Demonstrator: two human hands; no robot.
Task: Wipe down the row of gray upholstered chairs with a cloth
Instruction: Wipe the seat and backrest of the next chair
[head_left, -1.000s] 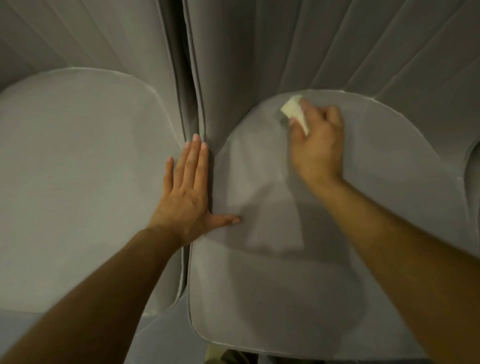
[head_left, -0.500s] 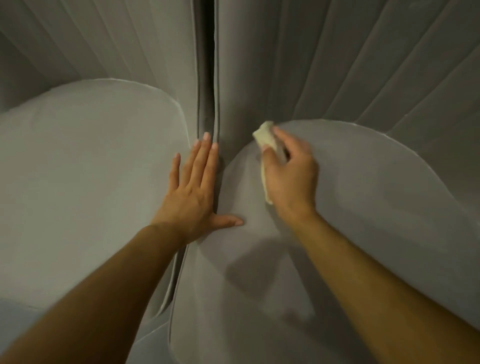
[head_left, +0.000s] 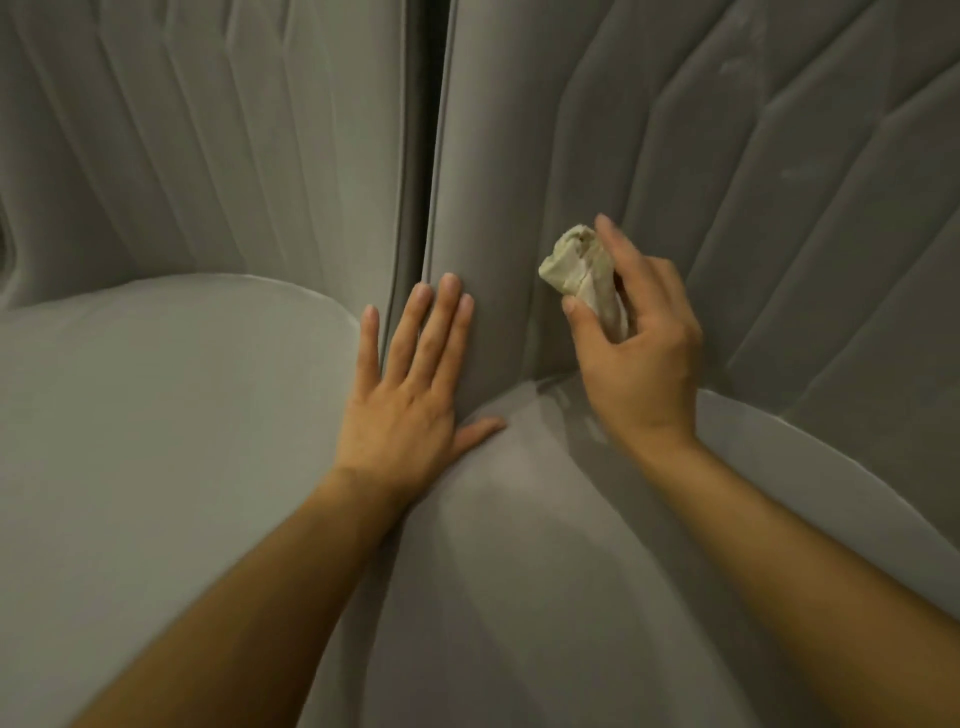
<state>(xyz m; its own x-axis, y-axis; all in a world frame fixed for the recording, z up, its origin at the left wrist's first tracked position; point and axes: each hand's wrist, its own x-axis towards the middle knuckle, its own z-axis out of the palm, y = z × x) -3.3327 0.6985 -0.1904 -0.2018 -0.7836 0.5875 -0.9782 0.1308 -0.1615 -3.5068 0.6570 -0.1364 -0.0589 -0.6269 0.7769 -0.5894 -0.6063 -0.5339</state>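
Bent over two adjoining gray upholstered chairs, a person holds a wadded cream-coloured cloth (head_left: 579, 267) in the right hand (head_left: 641, 364) against the lower inner part of the right chair's channel-stitched backrest (head_left: 779, 208), just above its rounded seat cushion (head_left: 519, 571). That hand's grip pinches the cloth, thumb underneath and fingers curled over the top. The left hand (head_left: 410, 410) lies flat, its grip spread and holding nothing. Its fingers rest along the right chair's piped edge beside the dark gap (head_left: 435, 104) between the two backs, with the thumb on the right cushion. The covering looks like a short, soft, velvet-like nap that keeps brush marks. A darker streak on the cushion near the right wrist suggests that seat has probably been wiped. Faint pale smudges high on the right backrest suggest most of that panel is yet to be cleaned. The left chair's fluted back (head_left: 208, 145) and smooth, rounded left seat (head_left: 156, 441) show no clear sign either way. How many more chairs the row holds cannot be told from this view, so the job appears well short of finished.
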